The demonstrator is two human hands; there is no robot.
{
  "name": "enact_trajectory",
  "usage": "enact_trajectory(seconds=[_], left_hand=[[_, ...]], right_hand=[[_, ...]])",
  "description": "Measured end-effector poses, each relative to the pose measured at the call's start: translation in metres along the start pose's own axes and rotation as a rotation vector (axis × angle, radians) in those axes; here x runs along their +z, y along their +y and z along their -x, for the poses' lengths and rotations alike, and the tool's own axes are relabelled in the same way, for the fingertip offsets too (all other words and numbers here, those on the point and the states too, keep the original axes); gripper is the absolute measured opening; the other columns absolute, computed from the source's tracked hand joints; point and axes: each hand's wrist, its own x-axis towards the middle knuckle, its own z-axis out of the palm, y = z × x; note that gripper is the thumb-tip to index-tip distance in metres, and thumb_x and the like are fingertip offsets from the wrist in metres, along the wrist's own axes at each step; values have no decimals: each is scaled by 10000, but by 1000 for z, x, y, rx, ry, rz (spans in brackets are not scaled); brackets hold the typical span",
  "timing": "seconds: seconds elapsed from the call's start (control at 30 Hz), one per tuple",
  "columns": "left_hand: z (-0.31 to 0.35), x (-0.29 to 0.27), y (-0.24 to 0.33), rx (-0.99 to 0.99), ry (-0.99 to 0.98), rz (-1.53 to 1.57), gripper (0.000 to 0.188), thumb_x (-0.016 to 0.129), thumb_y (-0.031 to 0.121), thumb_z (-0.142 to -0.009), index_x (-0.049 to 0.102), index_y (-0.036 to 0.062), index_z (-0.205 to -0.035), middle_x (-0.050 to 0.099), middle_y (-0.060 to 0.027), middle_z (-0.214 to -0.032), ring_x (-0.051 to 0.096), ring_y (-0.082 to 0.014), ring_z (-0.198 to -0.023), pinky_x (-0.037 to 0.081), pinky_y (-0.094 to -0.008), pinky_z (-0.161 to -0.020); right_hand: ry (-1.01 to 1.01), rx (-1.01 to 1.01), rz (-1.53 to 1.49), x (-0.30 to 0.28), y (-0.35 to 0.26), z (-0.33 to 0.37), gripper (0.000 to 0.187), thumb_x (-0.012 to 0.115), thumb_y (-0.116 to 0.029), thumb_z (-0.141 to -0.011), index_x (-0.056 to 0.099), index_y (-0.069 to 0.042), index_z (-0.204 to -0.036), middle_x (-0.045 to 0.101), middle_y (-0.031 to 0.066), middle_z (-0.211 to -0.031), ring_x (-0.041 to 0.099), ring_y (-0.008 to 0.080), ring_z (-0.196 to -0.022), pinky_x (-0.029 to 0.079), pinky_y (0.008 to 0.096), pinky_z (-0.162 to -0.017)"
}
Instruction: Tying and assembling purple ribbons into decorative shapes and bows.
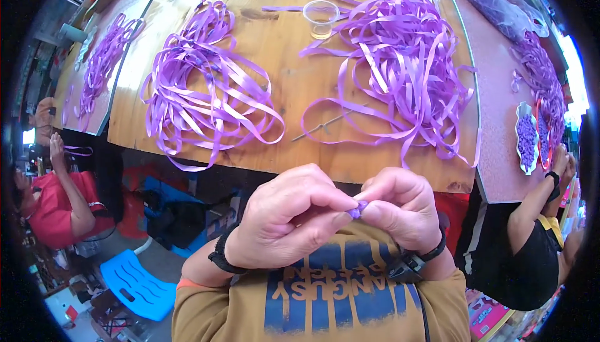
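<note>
Both hands meet just in front of the table's near edge, over my lap. Between the thumb and fingertips of my left hand (pixel 289 216) and those of my right hand (pixel 405 207) is a small purple piece (pixel 356 210). Fingertips cover most of it, so its exact kind does not show. Beyond the hands, a loose heap of purple ribbon straps (pixel 215 101) lies on the left of the wooden table (pixel 284 154). A larger heap of the same ribbon straps (pixel 406 70) spreads over the right side.
A clear plastic cup (pixel 320 20) and a thin grey metal tool (pixel 323 125) sit between the heaps. On the right side table, a white tray (pixel 519 114) holds small purple pieces. Co-workers sit left (pixel 72 207) and right (pixel 531 254). A blue stool (pixel 137 286) stands lower left.
</note>
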Motion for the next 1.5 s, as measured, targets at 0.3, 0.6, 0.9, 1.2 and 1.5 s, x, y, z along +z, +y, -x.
enact_trajectory(seconds=[0.3,0.6,0.9,1.2,1.5], left_hand=[[2,1,-7,-75,28,-4,144,685,-19,-725,622,27,-846,582,-57,-737,537,-142,-635,405,-246,-559],[-1,1,-10,106,91,-254,178,680,-36,-695,622,45,-843,590,-49,-704,545,-165,-592,408,-260,-528],[1,2,-12,127,38,-261,210,696,-43,-669,630,52,-844,590,-50,-689,555,-171,-587,421,-259,-513],[3,5,-16,171,53,-315,219,667,-67,-665,625,34,-854,580,-52,-683,551,-173,-569,431,-258,-492],[2,2,-16,331,-79,-510,268,652,-80,-654,606,17,-901,545,-55,-665,538,-186,-529,436,-278,-448]], right_hand=[[55,72,-46,2,-2,-3,126,625,-42,-826,579,8,-932,611,51,-871,559,68,-776,442,195,-689],[86,98,42,2,-1,-4,121,630,8,-803,585,22,-915,608,68,-871,566,87,-787,440,207,-700],[45,46,82,1,2,-4,143,619,-85,-852,579,7,-954,597,15,-867,539,36,-761,439,176,-667],[54,54,75,1,3,-3,145,606,-79,-860,565,14,-964,604,24,-886,560,48,-789,461,184,-694],[90,27,161,2,5,-1,141,595,-80,-868,556,13,-967,595,13,-858,552,34,-772,450,173,-668]])
